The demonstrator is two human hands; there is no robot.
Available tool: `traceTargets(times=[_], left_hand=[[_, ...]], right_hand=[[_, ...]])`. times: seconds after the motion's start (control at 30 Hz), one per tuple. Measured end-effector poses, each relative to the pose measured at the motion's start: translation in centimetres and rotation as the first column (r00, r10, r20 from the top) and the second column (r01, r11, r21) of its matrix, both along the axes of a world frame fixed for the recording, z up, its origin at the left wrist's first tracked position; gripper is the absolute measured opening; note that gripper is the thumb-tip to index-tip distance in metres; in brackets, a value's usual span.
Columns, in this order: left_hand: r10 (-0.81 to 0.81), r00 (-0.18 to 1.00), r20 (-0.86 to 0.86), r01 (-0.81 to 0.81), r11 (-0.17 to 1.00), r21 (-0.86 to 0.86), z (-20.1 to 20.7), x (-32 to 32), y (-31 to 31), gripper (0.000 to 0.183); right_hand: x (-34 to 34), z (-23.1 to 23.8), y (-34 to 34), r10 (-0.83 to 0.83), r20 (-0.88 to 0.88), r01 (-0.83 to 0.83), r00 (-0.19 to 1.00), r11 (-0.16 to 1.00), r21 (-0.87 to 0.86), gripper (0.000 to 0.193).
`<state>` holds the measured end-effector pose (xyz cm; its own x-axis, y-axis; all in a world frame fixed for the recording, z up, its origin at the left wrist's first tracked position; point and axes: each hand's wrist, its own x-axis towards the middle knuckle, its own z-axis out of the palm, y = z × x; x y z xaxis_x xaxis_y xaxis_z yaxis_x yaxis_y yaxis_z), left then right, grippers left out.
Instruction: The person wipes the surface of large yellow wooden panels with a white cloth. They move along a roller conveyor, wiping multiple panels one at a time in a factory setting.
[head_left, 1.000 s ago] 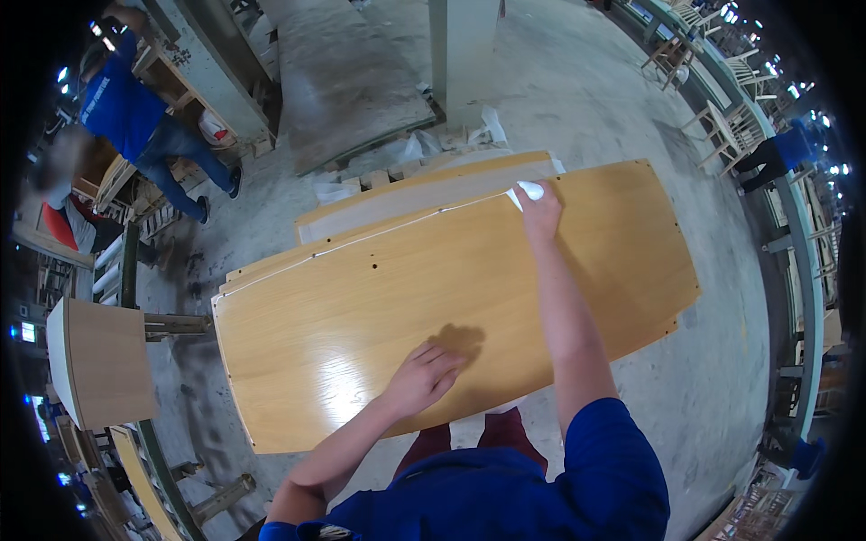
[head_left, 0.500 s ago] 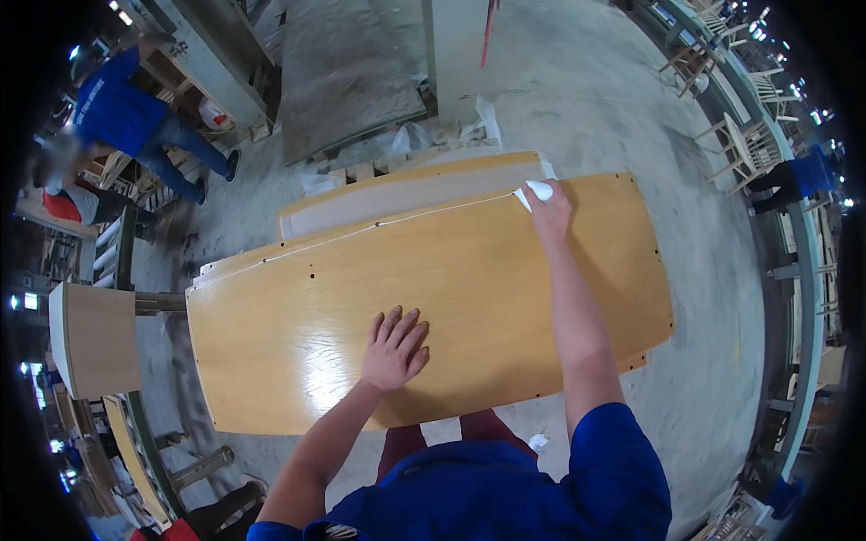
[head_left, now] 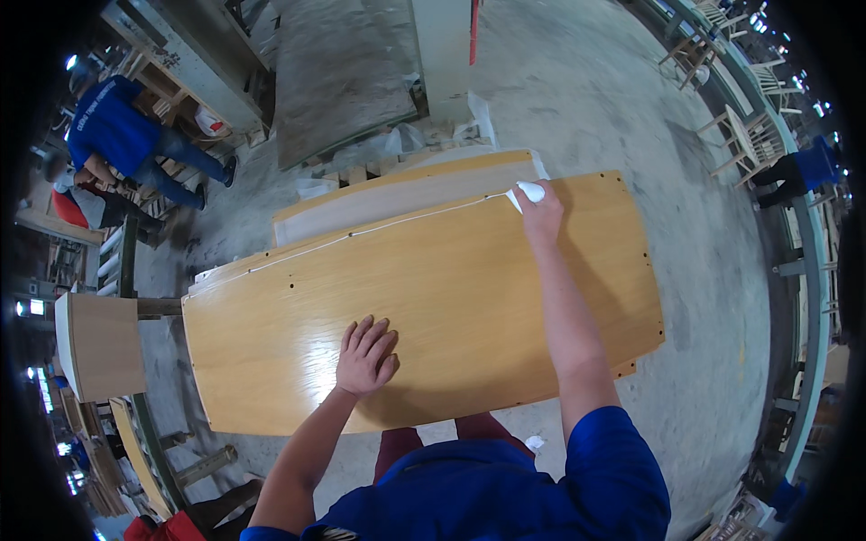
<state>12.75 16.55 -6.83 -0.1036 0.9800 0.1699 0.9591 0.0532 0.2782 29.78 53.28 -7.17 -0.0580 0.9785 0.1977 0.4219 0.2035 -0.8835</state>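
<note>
A large, light-brown varnished wood panel [head_left: 433, 288] lies in front of me, with dark holes along its margins. Near its far edge my right hand [head_left: 543, 216] is closed around a small white squeeze bottle [head_left: 530, 191], its narrow end tilted down to the left. A thin white line of what looks like glue [head_left: 415, 215] runs leftward from that tip along the far edge. My left hand [head_left: 363, 362] rests palm down on the near middle of the panel, fingers spread, holding nothing.
Another panel [head_left: 397, 198] with a pale face sticks out beyond the far edge. A pale board block [head_left: 101, 347] stands at the left by a green roller frame. Two people [head_left: 113, 135] are at the upper left, another person [head_left: 798, 171] at the right near wooden chairs [head_left: 744, 140].
My right hand and the bottle have moved slightly right along the far edge, and the white line is a little longer. My left hand stays flat on the panel; the whole view has shifted.
</note>
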Motion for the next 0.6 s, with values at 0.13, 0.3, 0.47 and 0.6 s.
traceTargets(times=[0.13,0.3,0.47,0.6], left_hand=[[-0.007,1.000,0.004,0.007,1.000,0.007,0.0,0.1,0.3,0.041],[0.006,1.000,0.001,-0.006,1.000,-0.017,0.0,0.2,0.2,0.040],[-0.017,1.000,-0.009,0.017,1.000,-0.019,0.0,0.1,0.7,0.041],[0.001,1.000,-0.022,-0.002,0.999,-0.036,-0.1,0.2,0.3,0.041]], right_hand=[[2.6,0.0,2.1,-0.086,0.000,0.086,0.996,0.996,0.026,0.032],[5.9,-0.2,5.2,-0.160,-0.029,0.161,0.987,0.986,0.049,0.033],[10.6,-0.9,9.3,-0.272,0.040,0.263,0.962,0.953,0.148,0.032],[12.1,0.0,10.7,-0.295,0.063,0.287,0.953,0.952,0.109,0.032]])
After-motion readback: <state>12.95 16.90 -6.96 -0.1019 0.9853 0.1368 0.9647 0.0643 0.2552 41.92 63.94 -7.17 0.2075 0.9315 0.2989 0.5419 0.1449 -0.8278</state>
